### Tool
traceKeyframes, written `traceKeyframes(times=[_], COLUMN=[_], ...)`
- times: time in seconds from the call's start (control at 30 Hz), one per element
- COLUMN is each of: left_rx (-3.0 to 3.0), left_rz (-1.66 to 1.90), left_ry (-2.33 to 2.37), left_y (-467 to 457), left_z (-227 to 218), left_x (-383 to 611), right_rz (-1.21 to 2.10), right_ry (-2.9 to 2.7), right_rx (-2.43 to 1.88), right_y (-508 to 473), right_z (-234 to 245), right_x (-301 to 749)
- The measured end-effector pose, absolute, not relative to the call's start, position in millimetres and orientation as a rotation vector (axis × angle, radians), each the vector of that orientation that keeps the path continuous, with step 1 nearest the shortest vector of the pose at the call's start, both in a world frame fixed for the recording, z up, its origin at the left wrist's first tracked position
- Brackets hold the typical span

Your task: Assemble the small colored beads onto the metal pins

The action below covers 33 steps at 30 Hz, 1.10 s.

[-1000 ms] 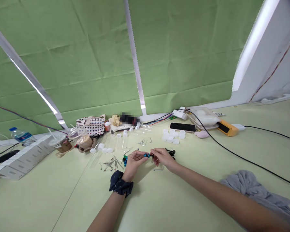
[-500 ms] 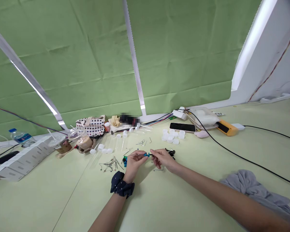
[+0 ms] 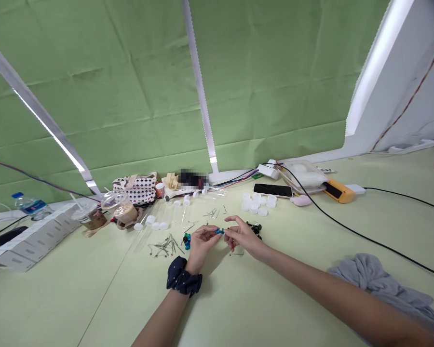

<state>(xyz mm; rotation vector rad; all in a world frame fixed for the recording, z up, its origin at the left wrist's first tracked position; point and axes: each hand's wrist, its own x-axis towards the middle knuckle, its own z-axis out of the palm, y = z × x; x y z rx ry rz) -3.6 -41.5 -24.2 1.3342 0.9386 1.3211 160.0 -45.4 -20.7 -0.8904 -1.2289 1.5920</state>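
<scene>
Between the thumb and fingers of my left hand [image 3: 203, 239] is a small blue part [image 3: 220, 231], held just above the table. My right hand [image 3: 241, 237] is at the part's right end, its index finger lifted and its other fingers curled near the thumb. Whatever its thumb and fingers pinch there is too small to make out. Beside my left hand lies a little heap of blue and green parts [image 3: 186, 240]. Black parts [image 3: 255, 228] lie behind my right hand, partly hidden by it. A thin metal hex key [image 3: 237, 254] rests below my right hand.
Several metal keys [image 3: 167, 246] lie left of my hands. White round caps [image 3: 254, 206] and a phone [image 3: 273, 190] are farther back. Drink cups [image 3: 126, 212] and white boxes [image 3: 32, 241] stand left. A black cable [image 3: 332, 219] crosses the right side, near a grey cloth [image 3: 369, 274].
My right index finger has lifted away from the thumb. The dark piece that showed between my right fingers and the blue part is no longer visible. My left hand has barely moved.
</scene>
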Motion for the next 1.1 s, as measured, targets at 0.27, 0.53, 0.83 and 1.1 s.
traceKeyframes(times=[0.27,0.53,0.83,1.1], left_rx=[1.366,1.329,1.309,1.302], left_rz=[1.338,1.373,1.352,1.381], left_ry=[0.965,0.973,0.955,0.941], left_y=[-38.4,-38.3,-39.3,-39.4], left_z=[-25.1,-27.3,-25.0,-24.4], left_x=[-8.3,-9.2,-7.9,-8.4], right_rz=[1.606,1.608,1.475,1.581], right_ry=[-1.291,-1.393,-1.421,-1.507], right_rx=[-0.891,-0.889,-0.965,-0.973], right_y=[-44.5,-46.9,-42.5,-48.0], right_z=[-24.8,-19.6,-21.0,-18.4], right_x=[160.3,159.6,163.7,161.9])
